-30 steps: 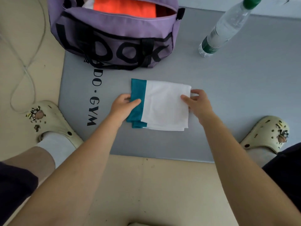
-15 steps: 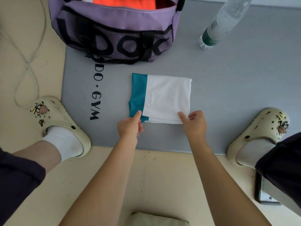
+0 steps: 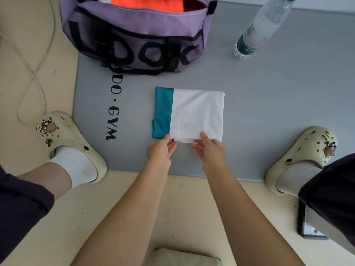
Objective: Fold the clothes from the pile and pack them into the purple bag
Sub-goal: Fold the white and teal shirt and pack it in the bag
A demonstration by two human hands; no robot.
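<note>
Grey mat (image 3: pixel 269 112) on floor carries everything. Purple bag (image 3: pixel 138 39) at far edge, mouth unzipped, orange garment (image 3: pixel 148 3) inside. Folded white-and-teal garment (image 3: pixel 196 114) flat mid-mat, nearer than bag, apart from it. Water bottle (image 3: pixel 263 27) far right. Left hand (image 3: pixel 160 150) pinches garment's near edge by teal band; right hand (image 3: pixel 210 150) just beside, thumb on top, fingers under same edge — both grips holding cloth.

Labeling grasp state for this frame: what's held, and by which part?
Both hands hold the folded white and teal garment by its near edge: left hand near the teal band, right hand on the white part. It lies flat on the mat.
</note>
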